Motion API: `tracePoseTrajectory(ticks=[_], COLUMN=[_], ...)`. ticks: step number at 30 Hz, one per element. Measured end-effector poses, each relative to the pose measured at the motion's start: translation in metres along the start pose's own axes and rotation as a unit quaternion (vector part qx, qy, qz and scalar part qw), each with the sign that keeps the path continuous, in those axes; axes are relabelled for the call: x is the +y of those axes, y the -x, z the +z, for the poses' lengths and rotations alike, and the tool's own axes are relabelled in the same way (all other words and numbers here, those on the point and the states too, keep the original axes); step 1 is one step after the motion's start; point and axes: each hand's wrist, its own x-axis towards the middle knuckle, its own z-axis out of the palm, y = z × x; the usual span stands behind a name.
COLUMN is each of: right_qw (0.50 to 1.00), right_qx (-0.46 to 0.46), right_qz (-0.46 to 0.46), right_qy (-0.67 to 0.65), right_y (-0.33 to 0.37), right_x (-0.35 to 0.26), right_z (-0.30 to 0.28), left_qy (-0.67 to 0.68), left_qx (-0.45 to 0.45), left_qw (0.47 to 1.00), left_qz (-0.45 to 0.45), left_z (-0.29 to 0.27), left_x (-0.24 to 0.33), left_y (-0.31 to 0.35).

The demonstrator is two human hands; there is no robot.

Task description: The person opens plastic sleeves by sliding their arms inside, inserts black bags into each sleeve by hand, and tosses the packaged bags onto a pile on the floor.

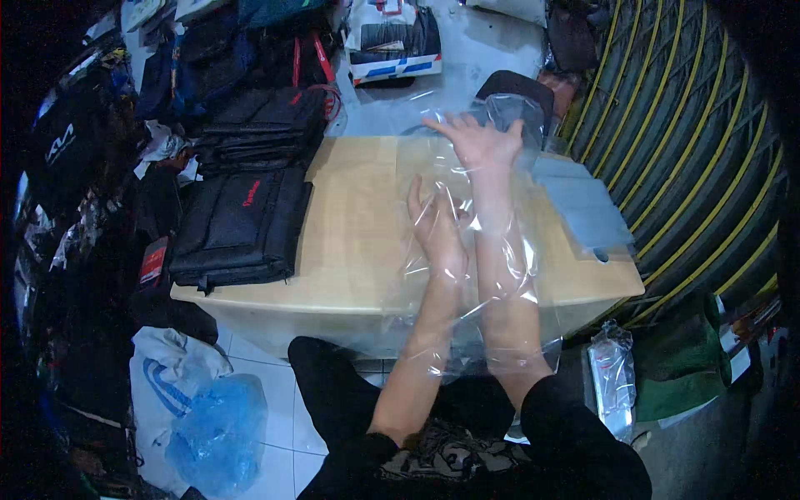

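Note:
Both my arms reach into a large clear plastic bag [525,237] above the light wooden table [350,237]. Deep toward the bag's far end, my right hand [487,143] is open, its fingers spread wide against the film. My left hand [439,232] lies nearer and lower inside the same bag, fingers apart and partly blurred by the plastic's shine. Neither hand grips anything visible. To the left on the tabletop rests a padded black bag [242,221] with red lettering, lying flat. A stack of flat clear plastic bags [587,204] lies at the table's right edge.
More black bags [258,121] are piled behind on the left. A rolling shutter with yellow-edged slats [692,142] borders the right side. A blue plastic bag [221,433] sits on the floor at lower left. Green material [683,358] and a plastic-wrapped package [612,383] are at lower right.

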Motion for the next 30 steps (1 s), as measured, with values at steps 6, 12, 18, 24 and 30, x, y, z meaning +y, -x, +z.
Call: tracePoseTrajectory(ticks=[6,12,18,24,30], right_qw=[0.996,0.906,0.805,0.842,0.806], right_qx=[0.045,0.018,0.081,0.132,0.059], right_qz=[0.047,-0.102,-0.132,-0.13,-0.178], right_qy=[0.062,0.411,0.573,0.506,0.561], right_y=[0.001,0.003,0.016,0.135,0.091], right_x=[-0.009,0.023,0.003,0.061,0.034], right_z=[-0.025,-0.045,-0.112,-0.062,-0.089], left_qy=[0.109,0.332,0.374,0.4,0.119], left_qx=[-0.013,-0.116,-0.043,-0.015,-0.023], left_qw=[0.983,0.935,0.926,0.916,0.992], left_qz=[0.147,0.056,-0.017,-0.021,0.032], left_z=[0.011,-0.03,0.026,0.002,-0.008], left_x=[-0.003,0.053,0.003,0.001,-0.034], left_y=[-0.116,-0.128,-0.126,-0.16,-0.104])
